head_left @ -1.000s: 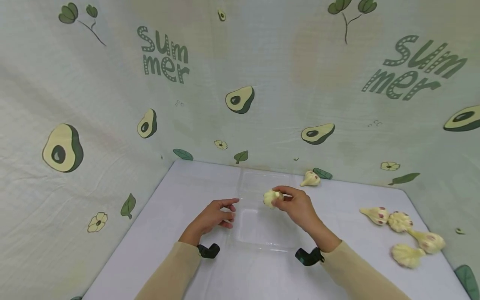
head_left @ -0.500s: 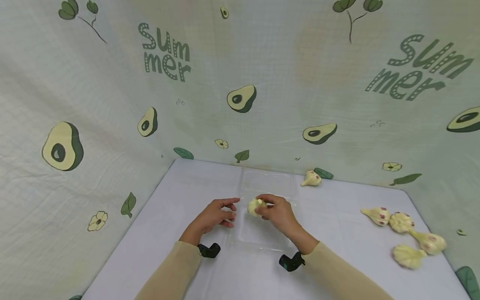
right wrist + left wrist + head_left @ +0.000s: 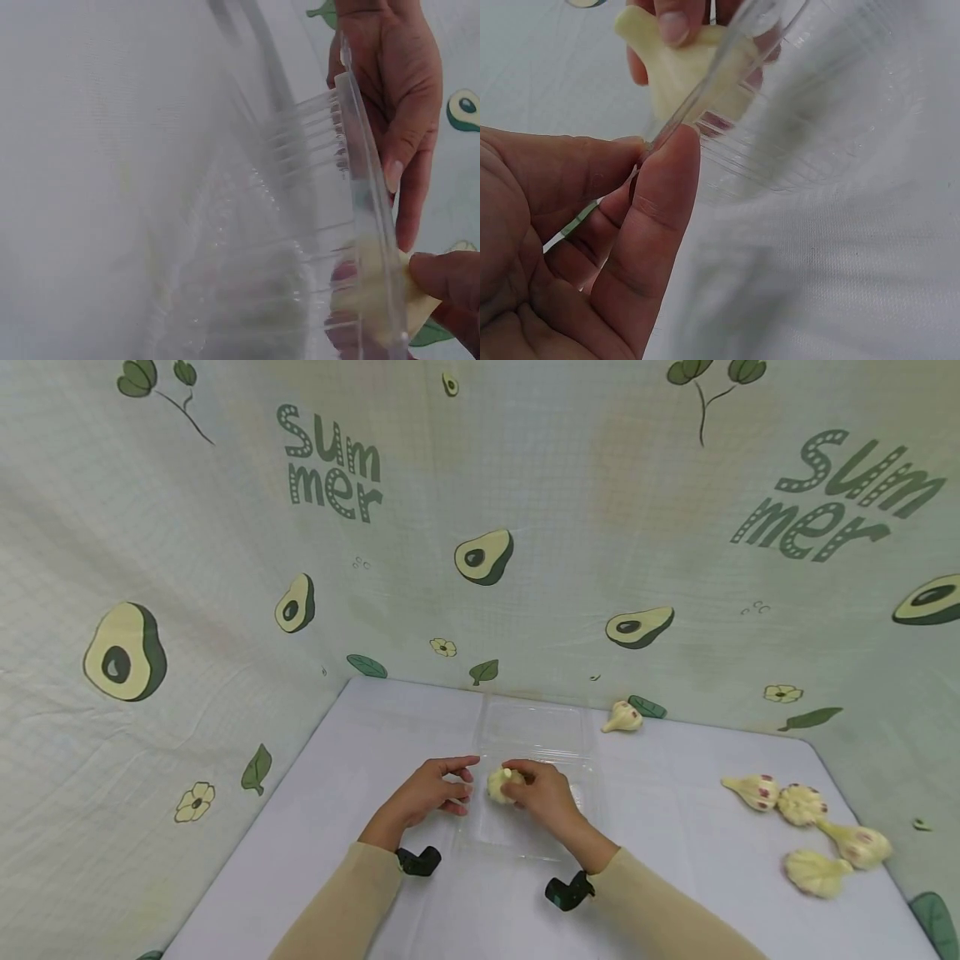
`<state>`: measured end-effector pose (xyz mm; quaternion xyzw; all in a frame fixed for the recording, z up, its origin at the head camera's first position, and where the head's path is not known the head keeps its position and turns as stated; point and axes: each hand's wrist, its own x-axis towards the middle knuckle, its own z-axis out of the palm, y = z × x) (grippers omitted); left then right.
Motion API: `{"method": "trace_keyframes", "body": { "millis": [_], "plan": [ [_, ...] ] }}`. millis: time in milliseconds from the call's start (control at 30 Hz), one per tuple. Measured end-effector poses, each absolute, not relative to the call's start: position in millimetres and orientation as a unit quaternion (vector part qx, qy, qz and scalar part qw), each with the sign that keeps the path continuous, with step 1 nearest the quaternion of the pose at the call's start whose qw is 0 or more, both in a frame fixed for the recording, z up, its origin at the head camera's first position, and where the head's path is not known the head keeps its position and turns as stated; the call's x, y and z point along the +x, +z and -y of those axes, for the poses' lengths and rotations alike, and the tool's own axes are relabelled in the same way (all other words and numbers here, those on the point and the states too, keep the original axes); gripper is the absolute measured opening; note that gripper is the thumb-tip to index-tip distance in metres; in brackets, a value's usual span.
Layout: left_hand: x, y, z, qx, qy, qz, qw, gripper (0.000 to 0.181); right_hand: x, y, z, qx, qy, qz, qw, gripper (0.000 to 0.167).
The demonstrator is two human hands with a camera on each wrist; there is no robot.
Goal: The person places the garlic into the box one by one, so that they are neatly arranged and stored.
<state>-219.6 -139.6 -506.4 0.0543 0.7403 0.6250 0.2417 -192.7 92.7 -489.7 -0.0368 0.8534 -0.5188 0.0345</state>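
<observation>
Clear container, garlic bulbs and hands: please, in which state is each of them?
Clear container: open, lid folded back.
Held garlic bulb: at the container's left side; whether it touches the bottom, unclear.
Lone garlic bulb: lying near the table's back edge.
Four garlic bulbs: lying grouped at right.
Left hand: grip pinching the container's rim.
Right hand: grip on the held bulb.

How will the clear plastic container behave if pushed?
The clear container is likely light and flexes somewhat: its ribbed walls look thin. The glossy plastic may slide easily. Lying low and wide, it seems unlikely to tip.
</observation>
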Motion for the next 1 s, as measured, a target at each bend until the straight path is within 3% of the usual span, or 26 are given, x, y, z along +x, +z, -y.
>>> {"method": "trace_keyframes", "body": {
  "millis": [767, 1000],
  "plan": [
    [-217, -505, 138, 0.058, 0.632, -0.734, 0.243, 0.058, -194, -507, -81, -0.038, -0.472, -0.881, -0.012, 0.035],
    [-217, -503, 138, 0.057, 0.63, -0.736, 0.242, 0.059, -196, -509, -79, -0.032, -0.484, -0.875, -0.005, 0.036]
  ]
}}
